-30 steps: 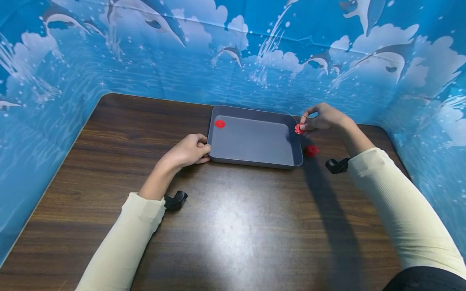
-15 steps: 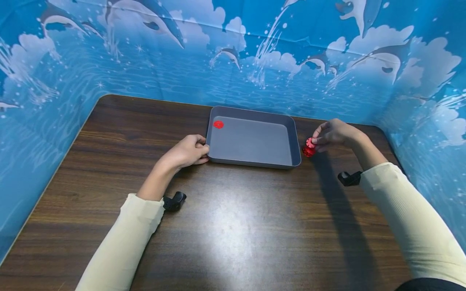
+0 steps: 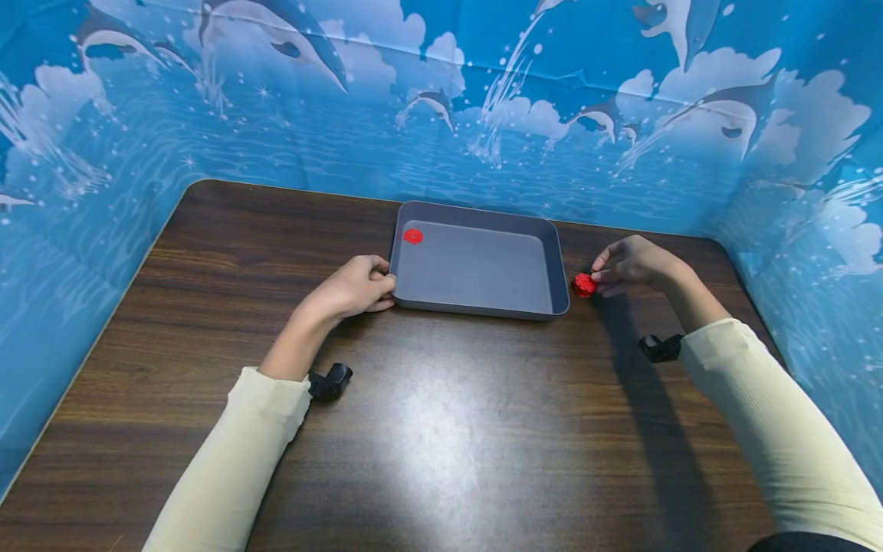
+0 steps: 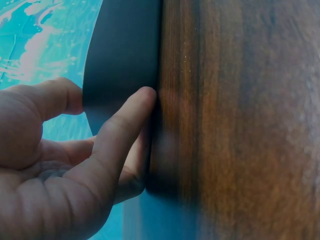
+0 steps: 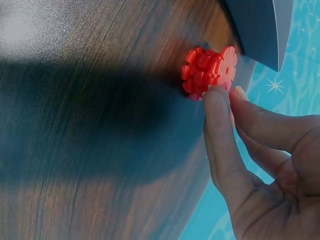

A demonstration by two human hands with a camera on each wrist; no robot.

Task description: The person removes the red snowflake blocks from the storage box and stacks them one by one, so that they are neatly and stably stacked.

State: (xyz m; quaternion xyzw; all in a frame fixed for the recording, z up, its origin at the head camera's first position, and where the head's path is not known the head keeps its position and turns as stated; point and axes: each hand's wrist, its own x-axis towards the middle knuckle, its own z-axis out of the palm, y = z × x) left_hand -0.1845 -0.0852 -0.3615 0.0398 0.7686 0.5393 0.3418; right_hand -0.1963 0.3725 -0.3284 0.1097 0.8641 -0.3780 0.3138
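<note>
A shallow dark grey tray (image 3: 476,310) lies near the table's far edge. My left hand (image 3: 353,287) holds it at its left end; in the left wrist view, bent fingers (image 4: 120,125) touch the tray's outer wall (image 4: 125,50) from rim to base. One red notched disc (image 3: 413,237) lies flat inside, in the far left corner. Just right of the tray stands a short stack of red notched discs (image 5: 200,72). With thumb and fingertips, my right hand (image 3: 638,262) pinches the edge of the top red disc (image 5: 228,67), which sits on the stack.
A brown wood-grain table (image 3: 441,429) carries everything. A blue dolphin-printed cloth (image 3: 345,138) rises behind the table and at both sides. A black wrist-worn device (image 3: 331,382) sits on the left forearm, another on the right.
My right hand has moved right and down from the tray's right rim, bringing its red disc onto the stack. The left hand stays at the tray's left end.
</note>
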